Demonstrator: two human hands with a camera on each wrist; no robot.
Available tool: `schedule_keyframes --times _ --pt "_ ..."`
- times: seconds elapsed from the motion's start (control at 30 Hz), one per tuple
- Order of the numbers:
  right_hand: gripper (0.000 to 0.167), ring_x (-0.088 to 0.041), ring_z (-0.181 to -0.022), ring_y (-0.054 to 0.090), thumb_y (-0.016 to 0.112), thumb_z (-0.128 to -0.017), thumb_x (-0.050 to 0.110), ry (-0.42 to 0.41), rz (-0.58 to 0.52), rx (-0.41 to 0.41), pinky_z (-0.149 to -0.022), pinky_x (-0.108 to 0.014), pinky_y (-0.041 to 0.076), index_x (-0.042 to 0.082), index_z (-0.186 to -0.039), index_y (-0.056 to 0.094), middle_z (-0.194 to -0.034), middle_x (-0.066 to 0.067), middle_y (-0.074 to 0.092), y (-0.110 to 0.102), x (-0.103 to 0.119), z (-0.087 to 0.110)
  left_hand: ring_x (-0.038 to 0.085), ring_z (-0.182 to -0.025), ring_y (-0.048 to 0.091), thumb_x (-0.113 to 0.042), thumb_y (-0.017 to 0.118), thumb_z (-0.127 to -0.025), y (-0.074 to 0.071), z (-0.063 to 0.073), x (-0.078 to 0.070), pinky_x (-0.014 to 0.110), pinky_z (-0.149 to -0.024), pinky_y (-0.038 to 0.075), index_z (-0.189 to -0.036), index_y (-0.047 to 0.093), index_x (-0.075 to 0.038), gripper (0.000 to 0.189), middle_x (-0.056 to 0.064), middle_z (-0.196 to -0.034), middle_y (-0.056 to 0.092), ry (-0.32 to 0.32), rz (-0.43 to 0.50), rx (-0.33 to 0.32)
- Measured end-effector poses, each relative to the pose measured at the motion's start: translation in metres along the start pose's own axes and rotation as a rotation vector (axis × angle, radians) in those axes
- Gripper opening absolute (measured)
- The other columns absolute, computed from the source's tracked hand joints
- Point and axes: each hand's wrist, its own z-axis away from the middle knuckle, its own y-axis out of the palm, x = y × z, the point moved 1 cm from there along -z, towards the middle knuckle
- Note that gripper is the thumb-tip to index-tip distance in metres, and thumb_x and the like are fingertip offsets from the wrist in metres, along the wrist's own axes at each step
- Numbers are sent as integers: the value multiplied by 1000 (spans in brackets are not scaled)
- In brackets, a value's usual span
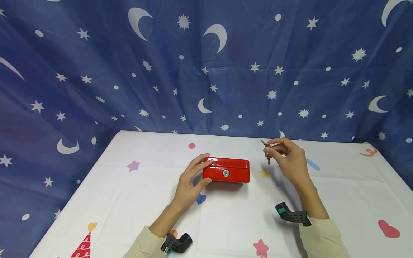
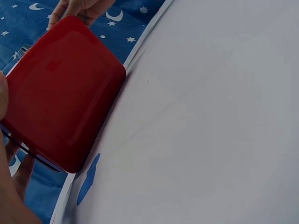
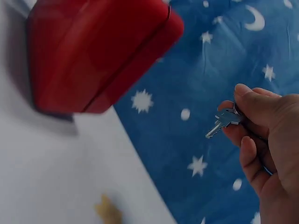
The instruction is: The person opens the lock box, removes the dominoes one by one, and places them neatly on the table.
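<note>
- My left hand [image 1: 189,181] grips the red lockbox [image 1: 237,171] by its left end; likely rigid, slick.
- My right hand [image 1: 292,161] pinches keys [image 3: 227,118]; I'd hold their bows.

Can't read a single word, number or brand anywhere, tbh, so all I've got is printed symbols. The dark blue fabric backdrop [image 1: 238,86] has white crescent moons [image 1: 222,34], stars [image 1: 312,23], spiky bursts [image 1: 184,22] and dots [image 1: 278,17] all over it. The white tablecloth [image 1: 106,200] has a blue heart [image 1: 201,199], a pinkish-red heart [image 1: 388,229], a yellow star [image 1: 264,173] and a red cone [image 1: 82,247] with white squiggles I can't read as letters.
</note>
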Motion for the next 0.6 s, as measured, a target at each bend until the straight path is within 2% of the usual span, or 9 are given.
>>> schedule_keyframes --times 0.13,0.27,0.4,0.6 --pt "26 -8 -69 65 75 -80 3 -78 2 8 -61 -17 45 8 -104 68 -78 -4 72 2 18 -2 37 -128 41 11 69 -79 -1 0 0 34 -106 37 -124 56 8 47 26 -135 46 2 -4 -1" --pt "26 -6 -68 64 77 -77 2 -155 45 28 -65 -14 46 8 -102 70 -77 1 71 3 35 -2 37 -128 42 11 69 -78 0 1 0 33 -106 37 -123 57 7 47 26 -134 46 5 -4 -5" --pt "27 -5 -68 63 80 -73 0 -175 38 24 -73 -12 48 7 -98 72 -77 2 72 2 46 1 36 -128 42 11 70 -79 1 1 1 33 -106 37 -124 57 7 47 26 -135 46 4 -3 1" --pt "28 -5 -69 65 82 -70 1 -201 28 89 -70 -15 50 7 -96 74 -79 4 72 4 56 2 37 -128 41 12 70 -78 0 0 1 33 -106 38 -123 57 8 47 26 -135 46 5 -11 -8"
